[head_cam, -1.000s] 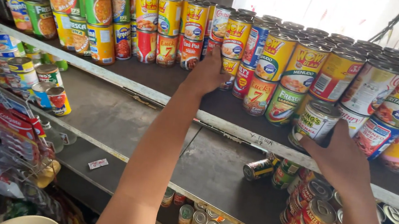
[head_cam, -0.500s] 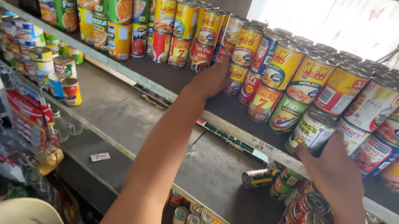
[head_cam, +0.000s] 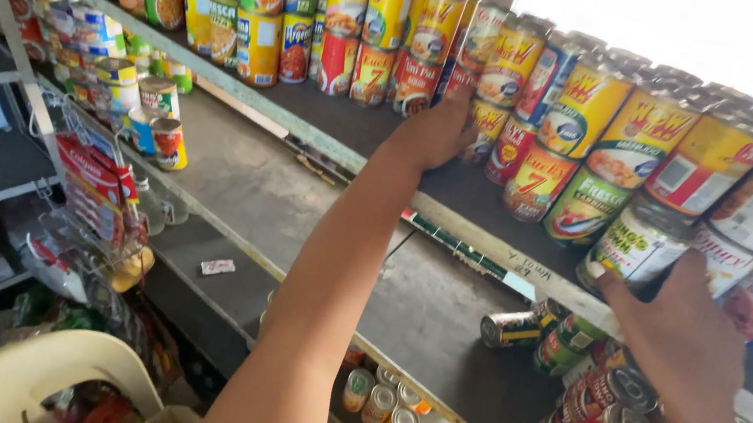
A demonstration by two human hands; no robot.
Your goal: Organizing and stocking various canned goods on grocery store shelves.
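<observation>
We stand at a shop shelf (head_cam: 451,237) packed with cans in two tiers. Our left hand (head_cam: 437,132), at 12 o'clock, presses flat against small red cans (head_cam: 413,89). Our right hand (head_cam: 679,328), at 3 o'clock, curls its fingers around one white can (head_cam: 636,248). Most rows look filled; exact counts we cannot tell.

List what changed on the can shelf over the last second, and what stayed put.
The left hand kept reaching into the stacked cans on the upper shelf, its fingers now partly hidden among them. The right hand stayed wrapped on the white-labelled can at the shelf's front edge. No can visibly left its place; the can lying on its side below stayed too. Mostly the view moved closer.
</observation>
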